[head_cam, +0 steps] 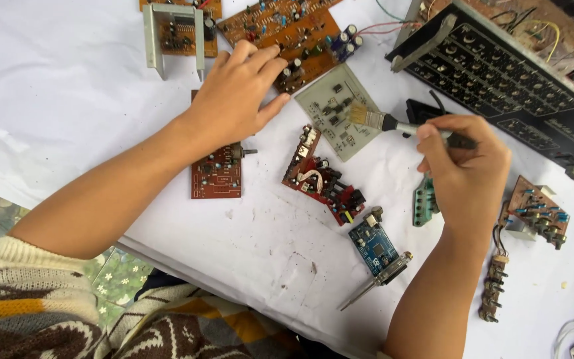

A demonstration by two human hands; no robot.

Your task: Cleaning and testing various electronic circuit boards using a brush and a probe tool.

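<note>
**A:** White cloth over the desk (68,100) — boards spread flat, component side up, none overlapping, which keeps each one reachable on its own. Where is the brush?

**B:** Right hand (463,169), fingers closed around the dark handle of the paintbrush (393,125), gripped near the ferrule like a pen — presumably for control. Bristles rest on the pale grey-green board (339,110), at its right edge.

**A:** Left hand?

**B:** Left hand (237,96) lies palm down, fingers spread and slightly curled, holding nothing. Fingertips reach the lower edge of the long orange board (287,30), thumb just beside the pale board's corner. Judgement: it steadies the work so the brush doesn't push things around. Cannot tell whether it actually presses on the pale board.

**A:** Neighbours?

**B:** Small brown board (216,174) partly under the left wrist; red board (323,181) just below the pale one; blue microcontroller board (373,246) nearer the body, a metal-tipped tool (375,282) beside it. Black panel of knobs (519,86) lies tilted at upper right, well apart from the brushing.
</note>
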